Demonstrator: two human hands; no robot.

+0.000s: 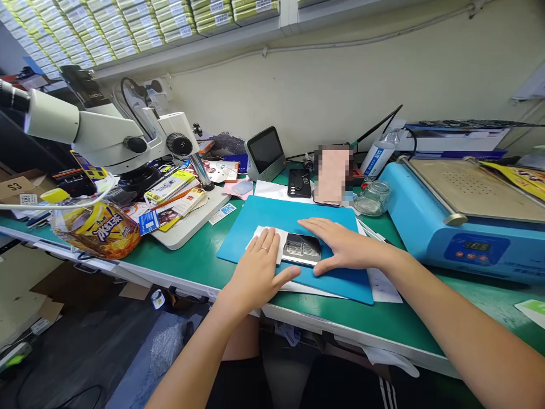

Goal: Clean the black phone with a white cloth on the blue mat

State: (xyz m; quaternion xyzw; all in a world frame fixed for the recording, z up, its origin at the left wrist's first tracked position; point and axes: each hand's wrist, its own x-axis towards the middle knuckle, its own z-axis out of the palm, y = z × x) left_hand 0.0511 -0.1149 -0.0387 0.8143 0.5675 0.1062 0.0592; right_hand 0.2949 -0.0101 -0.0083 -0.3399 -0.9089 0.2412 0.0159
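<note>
From my seat at a distance, I watch the phone (pixel 304 250) lying flat on the blue mat (pixel 264 210), between the two hands, its left end meeting a white tissue (pixel 281 241). The left hand (pixel 259 262) lies flat over that tissue, fingers stretched out and gripping nothing. The right hand (pixel 338 241) is spread around the phone's other end, fingers to the far side and thumb to the near side, open rather than clamped.

My first worry is sliding: with neither hand gripping, a hard sideways push through the tissue could skid the phone over the mat. Heavy palm pressure could strain the glass, and grit caught under the tissue could scratch it. The right forearm passes near the blue heating machine (pixel 417 227); if its plate is hot, a careless swing outward could burn.

As for containers, a glass jar (pixel 371 199) sits just beyond the mat, close to that machine; at this angle I can't make out what it holds. A clear bottle (pixel 378 156) with a blue label is behind it. At the left of the desk (pixel 191 264), a big yellow-capped bottle (pixel 100 230) contains amber drink, and a spill there could reach the nearby cards (pixel 170 187).
</note>
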